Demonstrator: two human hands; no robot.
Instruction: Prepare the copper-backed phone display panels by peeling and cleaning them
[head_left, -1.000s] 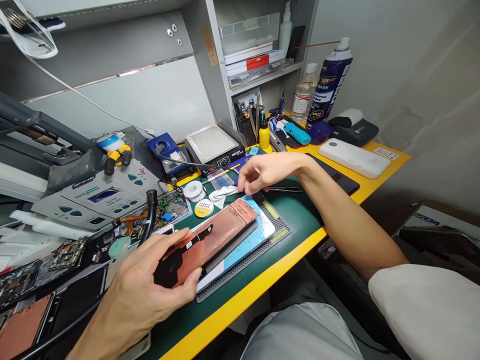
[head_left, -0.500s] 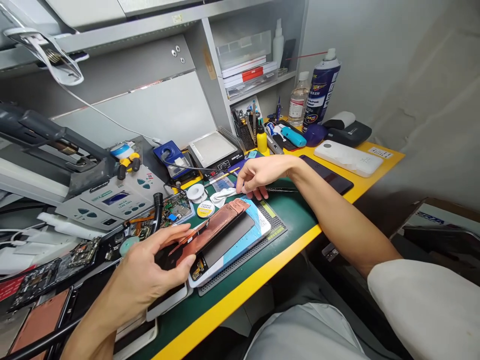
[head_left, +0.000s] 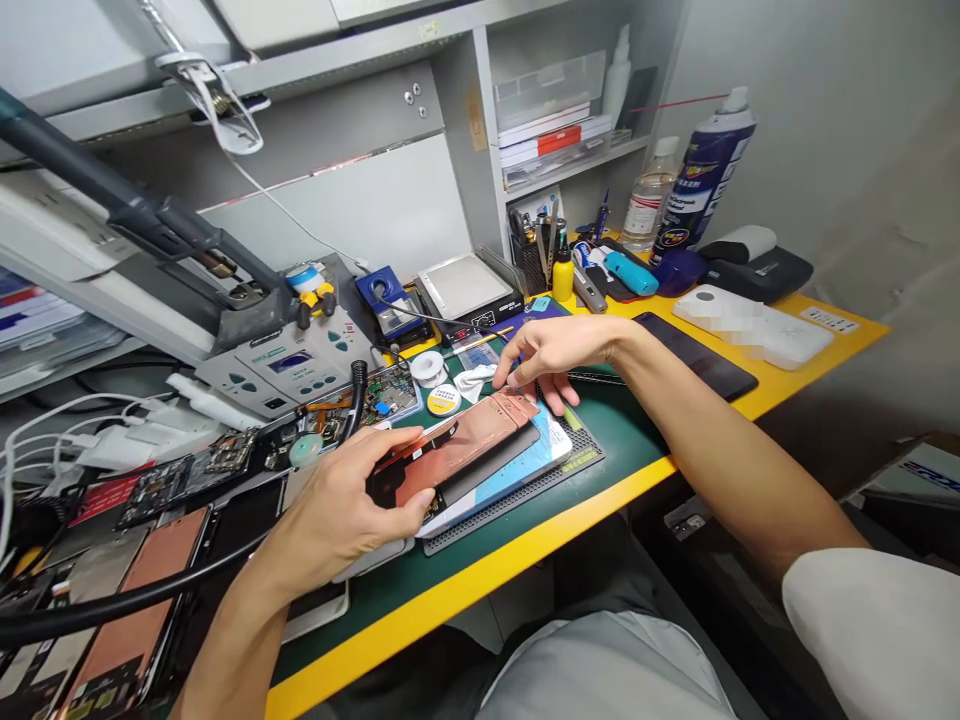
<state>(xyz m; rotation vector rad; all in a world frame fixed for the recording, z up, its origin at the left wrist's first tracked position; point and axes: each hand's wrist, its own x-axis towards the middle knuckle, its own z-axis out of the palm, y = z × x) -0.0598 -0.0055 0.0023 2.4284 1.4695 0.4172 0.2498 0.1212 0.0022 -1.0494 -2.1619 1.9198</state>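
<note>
My left hand (head_left: 341,505) grips a copper-backed phone screen (head_left: 457,455) by its near end, thumb on one long edge and fingers on the other. The panel is tilted, its shiny copper back facing up. At its far end my right hand (head_left: 551,355) is bent down, thumb and index finger together by the top edge, the other fingers spread beyond. Whatever lies between those fingertips is too small to make out. Beneath the panel are a dark grey flat piece (head_left: 491,465) and a blue-and-white pad (head_left: 517,465). A crumpled white cloth (head_left: 474,382) lies beside my right fingertips.
A solder spool (head_left: 427,369) and a small round tin (head_left: 443,400) sit behind the panel. Circuit boards (head_left: 394,395) and a soldering station (head_left: 281,365) stand left. A thin dark tool (head_left: 596,377) lies behind my right wrist. A black phone (head_left: 697,350) rests at right.
The view has swung left, shifting the bench rightward. The panel's copper back now faces me more fully. My right fingertips have moved from beside the cloth toward the panel's top edge.
</note>
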